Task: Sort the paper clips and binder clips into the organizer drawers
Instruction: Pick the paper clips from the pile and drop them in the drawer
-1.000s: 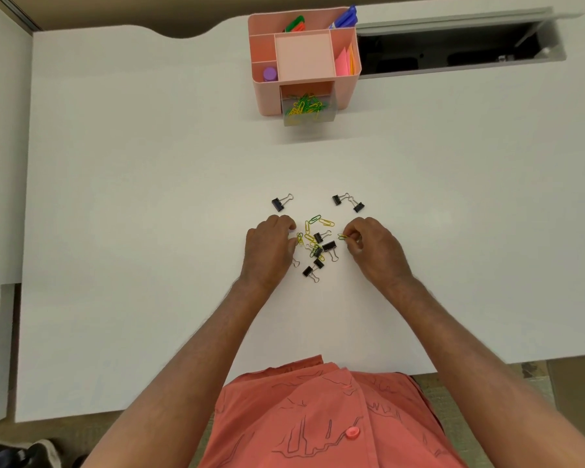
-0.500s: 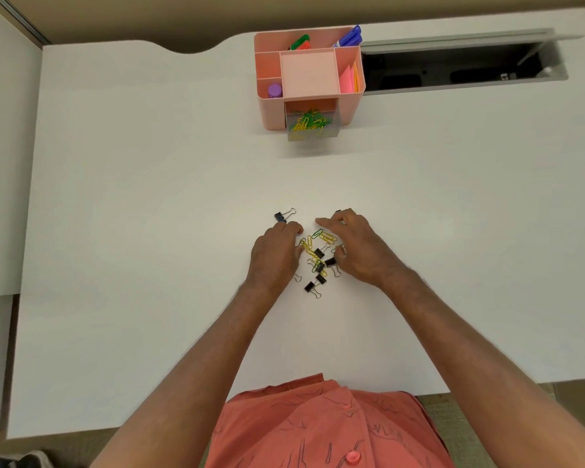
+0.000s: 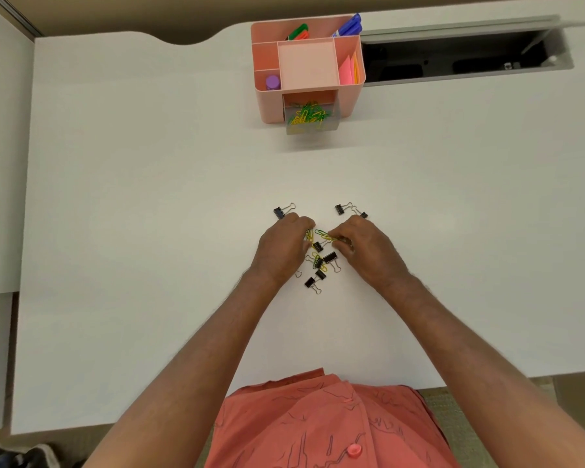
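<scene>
Yellow paper clips (image 3: 325,235) being pinched between both hands, left hand (image 3: 282,248) and right hand (image 3: 363,249); tangled binder clips (image 3: 330,257) risk lifting along.

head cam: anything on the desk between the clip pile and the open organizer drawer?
No. In the head view, the white desk is bare between the clip pile and the open drawer holding paper clips; the only strays are binder clips beside both hands.
</scene>
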Available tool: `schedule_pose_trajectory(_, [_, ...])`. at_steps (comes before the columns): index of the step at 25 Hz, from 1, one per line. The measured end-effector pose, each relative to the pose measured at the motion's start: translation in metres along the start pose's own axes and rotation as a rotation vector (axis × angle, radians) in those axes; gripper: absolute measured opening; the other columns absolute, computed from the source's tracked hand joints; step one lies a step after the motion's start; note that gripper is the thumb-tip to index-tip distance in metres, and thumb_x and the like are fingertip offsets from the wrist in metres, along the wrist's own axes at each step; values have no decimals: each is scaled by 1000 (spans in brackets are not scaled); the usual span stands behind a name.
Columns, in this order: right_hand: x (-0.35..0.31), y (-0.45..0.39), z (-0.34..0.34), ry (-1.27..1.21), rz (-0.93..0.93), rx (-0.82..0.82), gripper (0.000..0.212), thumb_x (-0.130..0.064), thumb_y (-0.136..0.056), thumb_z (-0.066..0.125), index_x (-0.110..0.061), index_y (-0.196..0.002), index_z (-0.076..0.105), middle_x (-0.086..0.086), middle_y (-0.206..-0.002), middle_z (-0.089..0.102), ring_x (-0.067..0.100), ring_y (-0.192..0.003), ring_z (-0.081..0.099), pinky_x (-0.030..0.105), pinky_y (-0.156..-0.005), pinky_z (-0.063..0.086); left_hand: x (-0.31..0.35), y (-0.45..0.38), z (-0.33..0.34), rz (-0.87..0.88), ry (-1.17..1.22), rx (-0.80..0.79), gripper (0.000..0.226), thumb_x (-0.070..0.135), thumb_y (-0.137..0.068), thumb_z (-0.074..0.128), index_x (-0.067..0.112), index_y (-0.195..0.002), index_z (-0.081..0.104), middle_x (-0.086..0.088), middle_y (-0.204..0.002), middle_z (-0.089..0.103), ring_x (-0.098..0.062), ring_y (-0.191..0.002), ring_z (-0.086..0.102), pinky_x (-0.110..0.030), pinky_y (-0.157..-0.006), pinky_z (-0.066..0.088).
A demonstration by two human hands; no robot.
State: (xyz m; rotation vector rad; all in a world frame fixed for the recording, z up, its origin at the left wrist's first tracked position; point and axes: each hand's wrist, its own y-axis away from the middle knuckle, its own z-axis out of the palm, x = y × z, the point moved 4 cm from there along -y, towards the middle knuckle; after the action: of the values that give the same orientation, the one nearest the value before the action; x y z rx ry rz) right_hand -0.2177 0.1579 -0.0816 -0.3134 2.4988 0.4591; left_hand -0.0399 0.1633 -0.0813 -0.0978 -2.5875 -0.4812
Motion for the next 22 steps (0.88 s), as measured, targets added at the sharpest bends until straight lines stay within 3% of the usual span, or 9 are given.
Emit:
schedule_pose_trajectory(5, [-8, 4, -3, 18, 35, 51, 14, -21, -96, 68, -16, -110, 69, -1, -102, 62, 16, -88, 60, 36, -77, 54, 3, -3, -1, 9, -58, -11, 15, 19, -98, 61, 20, -112, 65, 1, -111, 59, -19, -99, 59, -33, -75, 50])
schedule_pose_trajectory(11, [-11, 5, -6, 183, 124, 96, 14, -14, -93, 60, -12, -107, 63, 4, -100, 60, 24, -88, 58, 36, -68, 50, 3, -2, -1, 0, -76, 11, 13, 12, -97, 56, 14, -107, 64, -2, -110, 58, -21, -96, 58, -32, -70, 47])
schedule_pose_trajectory(15, [-6, 8, -11, 214, 163, 109, 17, -8, -91, 55, -11, -106, 63, 5, -101, 60, 25, -93, 56, 37, -70, 50, 3, 5, 0, -33, -167, 63, 15, 1, -91, 52, 10, -102, 58, -5, -106, 57, -25, -84, 56, -32, -61, 38])
schedule_pose_trajectory(18, [1, 7, -15, 74, 213, 118, 16, -11, -90, 59, -15, -103, 67, 0, -98, 64, 21, -90, 60, 37, -76, 53, 4, 8, -2, -53, -183, 68, 18, 0, -90, 51, 10, -103, 57, -6, -105, 57, -26, -79, 56, -33, -57, 37])
schedule_pose_trajectory(22, [11, 5, -22, -338, 404, 114, 13, -16, -88, 66, -24, -95, 74, -10, -85, 70, 7, -77, 65, 26, -74, 54, 3, 9, -4, -80, -209, 45, 19, 3, -93, 50, 11, -109, 55, -6, -105, 57, -29, -70, 58, -33, -53, 39])
